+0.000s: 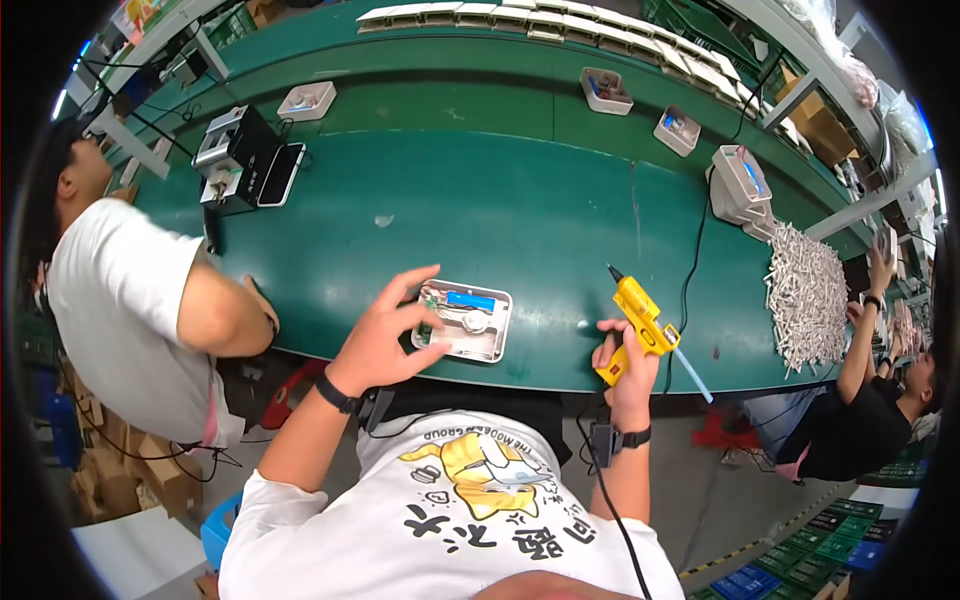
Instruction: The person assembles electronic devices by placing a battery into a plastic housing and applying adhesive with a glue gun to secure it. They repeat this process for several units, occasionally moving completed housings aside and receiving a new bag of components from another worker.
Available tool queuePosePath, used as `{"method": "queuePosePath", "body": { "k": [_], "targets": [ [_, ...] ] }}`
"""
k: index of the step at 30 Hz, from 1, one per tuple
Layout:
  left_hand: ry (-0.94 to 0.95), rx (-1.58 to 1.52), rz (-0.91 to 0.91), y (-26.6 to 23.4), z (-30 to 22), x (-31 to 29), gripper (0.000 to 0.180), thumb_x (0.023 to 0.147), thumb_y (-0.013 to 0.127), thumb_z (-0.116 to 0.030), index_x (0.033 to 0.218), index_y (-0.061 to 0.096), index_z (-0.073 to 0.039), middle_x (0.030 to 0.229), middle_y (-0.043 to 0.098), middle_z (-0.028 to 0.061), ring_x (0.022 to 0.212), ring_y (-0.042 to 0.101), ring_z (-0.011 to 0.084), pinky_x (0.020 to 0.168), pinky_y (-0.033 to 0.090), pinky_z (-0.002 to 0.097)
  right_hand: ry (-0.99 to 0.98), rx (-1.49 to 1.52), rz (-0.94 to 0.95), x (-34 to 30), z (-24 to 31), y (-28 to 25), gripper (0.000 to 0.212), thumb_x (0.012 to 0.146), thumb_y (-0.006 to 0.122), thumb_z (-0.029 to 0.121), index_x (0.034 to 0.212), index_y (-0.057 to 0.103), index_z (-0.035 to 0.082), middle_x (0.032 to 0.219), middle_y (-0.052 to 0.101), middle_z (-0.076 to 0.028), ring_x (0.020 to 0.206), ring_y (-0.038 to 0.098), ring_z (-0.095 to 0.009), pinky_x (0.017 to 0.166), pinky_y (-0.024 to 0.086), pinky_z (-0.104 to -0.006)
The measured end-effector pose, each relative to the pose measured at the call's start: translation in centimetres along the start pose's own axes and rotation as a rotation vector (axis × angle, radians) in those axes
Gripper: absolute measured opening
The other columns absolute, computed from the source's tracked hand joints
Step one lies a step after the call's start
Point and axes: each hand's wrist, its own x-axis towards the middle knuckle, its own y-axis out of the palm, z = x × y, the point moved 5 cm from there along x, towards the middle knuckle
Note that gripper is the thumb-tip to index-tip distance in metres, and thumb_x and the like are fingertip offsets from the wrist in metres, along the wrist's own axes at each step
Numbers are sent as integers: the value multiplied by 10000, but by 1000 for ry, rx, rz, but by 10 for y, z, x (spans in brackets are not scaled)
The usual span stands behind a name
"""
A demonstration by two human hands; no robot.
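Note:
A white plastic case (508, 325) lies near the front edge of the green table, its inside facing up. Inside are a blue cylindrical battery cell (471, 300), a round white part (475, 321), thin wires and a small green circuit board (424, 331). My left hand (388, 335) is over the case's left side, fingers spread, with thumb and forefinger near the board; whether they touch it I cannot tell. To the right, my right hand (627, 372) grips a yellow hot glue gun (638, 312) by its handle. Its dark nozzle points up and left, and a pale blue glue stick (693, 375) sticks out behind.
A black-and-silver device (232, 160) stands at the back left beside a person (140, 290). Several white cases with parts (606, 92) line the far side. At right are a heap of small white pieces (806, 300), a black cable (690, 275) and another person (850, 420).

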Motion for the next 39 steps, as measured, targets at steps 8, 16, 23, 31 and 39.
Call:
{"method": "queuePosePath", "body": {
  "k": [8, 16, 23, 31, 39],
  "targets": [
    [27, 430, 21, 6, 5, 35, 180, 886, 830, -223, 882, 769, -54, 1224, 759, 93, 1072, 708, 295, 916, 568, 418, 88, -40, 22, -4, 9, 7, 205, 1090, 597, 197, 1156, 650, 10, 1134, 734, -195, 650, 590, -145, 620, 529, -344],
    [-125, 515, 228, 3, 12, 45, 187, 859, 847, -208, 842, 751, -48, 1089, 790, 54, 871, 710, 281, 781, 576, 386, 152, -57, 55, 6, 18, 27, 186, 1081, 603, 202, 1133, 649, 29, 1116, 743, -193, 665, 602, -159, 646, 527, -330],
    [-173, -7, -291, -22, 52, 39, 211, 918, 832, -41, 874, 631, 3, 1130, 762, 138, 858, 735, 209, 771, 581, 327, 291, -185, 277, 21, 24, 85, 225, 1082, 608, 209, 1195, 660, 21, 1126, 770, -187, 696, 639, -151, 675, 543, -313],
    [-280, -619, -504, 31, 93, 24, 98, 1088, 595, 30, 1069, 501, 12, 1278, 668, 206, 1119, 761, 253, 933, 628, 341, 493, -457, 570, 48, 11, 165, 345, 1097, 609, 203, 1356, 650, -20, 1036, 790, -123, 656, 642, -103, 588, 536, -262],
    [-248, -676, -382, 29, 106, 33, 104, 1089, 583, 34, 1059, 489, 1, 1238, 677, 199, 1176, 754, 286, 972, 632, 362, 567, -813, 649, 50, -7, 180, 283, 1103, 624, 232, 1243, 694, -4, 809, 716, -32, 559, 596, -90, 482, 489, -258]
  ]
}}
